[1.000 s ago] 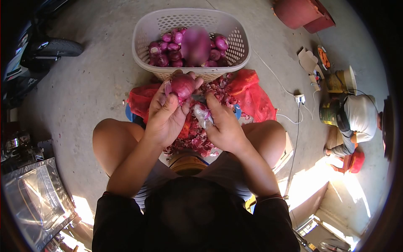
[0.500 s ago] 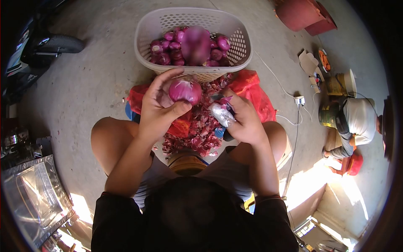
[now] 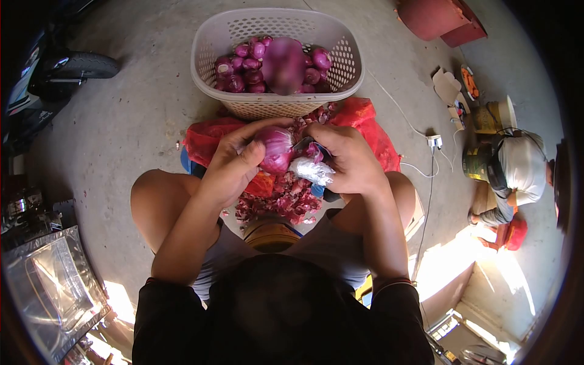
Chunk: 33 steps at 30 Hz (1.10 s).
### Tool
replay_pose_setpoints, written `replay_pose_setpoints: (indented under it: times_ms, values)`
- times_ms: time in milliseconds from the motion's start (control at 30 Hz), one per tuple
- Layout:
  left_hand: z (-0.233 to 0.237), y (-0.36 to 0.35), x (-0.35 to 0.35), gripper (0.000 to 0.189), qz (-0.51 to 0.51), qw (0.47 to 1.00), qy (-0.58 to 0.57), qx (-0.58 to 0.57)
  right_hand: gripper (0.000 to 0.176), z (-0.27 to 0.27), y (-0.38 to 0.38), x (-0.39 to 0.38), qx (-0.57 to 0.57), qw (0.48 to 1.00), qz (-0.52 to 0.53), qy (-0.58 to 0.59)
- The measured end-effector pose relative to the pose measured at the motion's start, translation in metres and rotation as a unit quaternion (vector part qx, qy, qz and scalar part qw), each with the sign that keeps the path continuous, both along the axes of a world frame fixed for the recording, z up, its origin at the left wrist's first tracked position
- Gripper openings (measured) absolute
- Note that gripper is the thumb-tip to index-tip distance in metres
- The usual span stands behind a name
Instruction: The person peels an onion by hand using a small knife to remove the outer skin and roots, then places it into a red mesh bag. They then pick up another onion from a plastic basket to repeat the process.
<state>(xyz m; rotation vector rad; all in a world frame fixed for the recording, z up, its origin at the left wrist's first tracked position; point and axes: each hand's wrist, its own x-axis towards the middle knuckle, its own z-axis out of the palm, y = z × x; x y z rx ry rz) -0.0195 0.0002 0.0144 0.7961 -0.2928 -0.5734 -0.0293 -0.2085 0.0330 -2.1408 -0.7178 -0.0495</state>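
Observation:
A large purple onion (image 3: 275,149) is held in my left hand (image 3: 234,161), with the thumb on its upper left side. My right hand (image 3: 350,157) is closed around a tool with a silvery, foil-like wrapped handle (image 3: 312,171), and a bit of purple skin shows by its fingers. The tool's end meets the onion's right side; its blade is mostly hidden. Below both hands lies a heap of red onion peelings (image 3: 283,204).
Beyond my hands stands a perforated basket (image 3: 274,108) of purple onions (image 3: 252,64). Red mesh bags (image 3: 365,125) flank the peelings. A power strip (image 3: 434,142) with cables lies right. Another person (image 3: 522,167) is at the far right beside buckets (image 3: 486,118).
My two hands have come together. The onion has moved slightly down and right, and the foil-wrapped tool has moved left to meet it.

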Motion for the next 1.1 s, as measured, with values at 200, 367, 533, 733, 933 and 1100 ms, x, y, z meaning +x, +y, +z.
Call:
replay_pose_setpoints:
  times_ms: [200, 367, 533, 733, 933, 1100]
  values:
    - [-0.002, 0.002, 0.0, 0.056, -0.022, 1.0, 0.019, 0.001, 0.036, 0.004, 0.005, 0.0, -0.016, 1.0, -0.009, -0.017]
    - [-0.002, 0.003, 0.0, 0.057, -0.03, 0.999, 0.028, 0.002, 0.034, 0.003, 0.007, -0.001, 0.011, 1.0, -0.009, -0.002]
    - [-0.003, 0.003, -0.001, 0.056, -0.032, 0.999, 0.032, -0.002, 0.038, 0.004, 0.006, 0.0, -0.019, 1.0, -0.015, 0.008]
    - [-0.008, 0.004, -0.002, 0.052, -0.033, 0.998, 0.051, -0.013, 0.033, 0.002, 0.004, 0.001, -0.033, 0.999, 0.002, 0.01]
    - [-0.006, 0.003, -0.004, 0.05, -0.047, 0.997, 0.05, -0.031, 0.031, -0.01, 0.007, -0.001, 0.054, 0.997, 0.02, 0.046]
    - [-0.008, 0.004, -0.007, 0.048, -0.047, 0.996, 0.072, -0.02, 0.03, -0.012, 0.004, -0.002, 0.063, 0.995, 0.029, 0.067]
